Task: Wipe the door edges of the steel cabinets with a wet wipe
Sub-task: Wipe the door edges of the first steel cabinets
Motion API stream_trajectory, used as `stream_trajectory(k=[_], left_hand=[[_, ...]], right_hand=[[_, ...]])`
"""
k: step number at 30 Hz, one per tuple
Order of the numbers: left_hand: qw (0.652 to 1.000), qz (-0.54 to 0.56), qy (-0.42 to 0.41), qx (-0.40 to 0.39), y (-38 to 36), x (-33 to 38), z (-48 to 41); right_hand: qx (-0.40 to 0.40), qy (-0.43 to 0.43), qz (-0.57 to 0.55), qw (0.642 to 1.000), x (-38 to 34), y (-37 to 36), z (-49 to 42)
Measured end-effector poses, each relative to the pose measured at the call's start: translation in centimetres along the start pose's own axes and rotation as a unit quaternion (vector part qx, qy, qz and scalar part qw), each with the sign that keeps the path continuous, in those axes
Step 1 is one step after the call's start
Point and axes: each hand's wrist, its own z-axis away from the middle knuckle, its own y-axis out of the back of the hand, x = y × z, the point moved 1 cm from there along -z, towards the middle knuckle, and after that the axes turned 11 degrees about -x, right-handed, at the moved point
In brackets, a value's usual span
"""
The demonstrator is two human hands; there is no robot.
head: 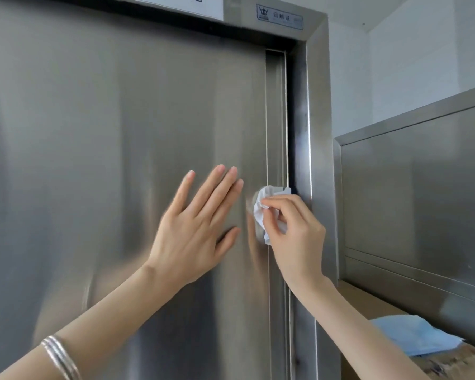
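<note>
Head view. Tall steel cabinet door fills most of the frame.

Left hand: about 7 o'clock from centre, flat, fingers straight and close together, palm toward the door face. It holds nothing. It is blurred, so I cannot tell whether it presses or is just off the steel. Silver bangles are on that wrist.

Right hand: about 4 o'clock from centre, fingers curled, pinching a crumpled white wet wipe between thumb and fingertips. The wipe lies against the door's right vertical edge. Its upper corner, at its own 1 o'clock, reaches the dark gap beside the cabinet frame.

Handling, as judged:
- Wipe is light, limp and damp. It should mould round the folded lip and slide easily on smooth steel.
- Best held bunched from behind, with a pad showing past the fingertips.
- The sheet-steel lip may be sharp, so keep wipe between skin and edge.
- The door is stiff but may shift under pressure, so the flat left hand probably steadies it.

Also noted: a lower steel cabinet at 3 o'clock and a blue cloth at 5 o'clock.
</note>
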Motion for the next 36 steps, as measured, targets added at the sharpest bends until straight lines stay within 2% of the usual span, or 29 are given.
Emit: stream_trajectory(k=[5,10,17,19,23,26,28,30,32,33,36], left_hand=[[1.0,0.003,0.002,-0.006,0.2,-2.6,1.9],[1.0,0.026,0.009,-0.012,1.0,-4.9,3.5],[0.999,0.032,0.008,0.005,2.0,-7.1,2.7],[0.999,0.03,0.011,0.004,2.2,-7.6,1.9],[1.0,0.023,0.011,0.001,1.9,-7.8,1.4],[1.0,0.022,0.01,0.0,1.8,-7.8,1.4],[1.0,0.018,0.009,-0.003,1.9,-7.9,1.4],[1.0,0.016,0.01,-0.006,2.0,-7.9,1.4],[1.0,0.016,0.01,-0.006,2.0,-7.9,1.4],[1.0,0.016,0.01,-0.005,1.9,-7.9,1.4],[1.0,0.01,0.008,-0.004,1.8,-8.0,1.4]], right_hand=[[-0.023,0.042,-0.045,0.998,-1.6,-1.2,0.1],[0.026,0.108,-0.017,0.994,-2.5,-1.9,-2.4],[-0.057,0.209,0.125,0.968,-2.6,-3.8,-2.5],[-0.082,0.215,0.121,0.966,-2.4,-4.1,-2.1],[-0.076,0.206,0.074,0.973,-3.3,-4.4,-6.0],[-0.068,0.158,0.029,0.985,-4.1,-4.2,-10.1],[-0.043,0.18,0.05,0.981,-4.0,-4.7,-10.9],[-0.048,0.182,0.024,0.982,-4.1,-4.7,-10.3],[-0.025,0.208,0.107,0.972,-3.5,-5.2,-9.0],[-0.043,0.212,0.143,0.966,-3.1,-5.5,-8.6],[-0.06,0.215,0.183,0.958,-2.9,-5.6,-9.2]])
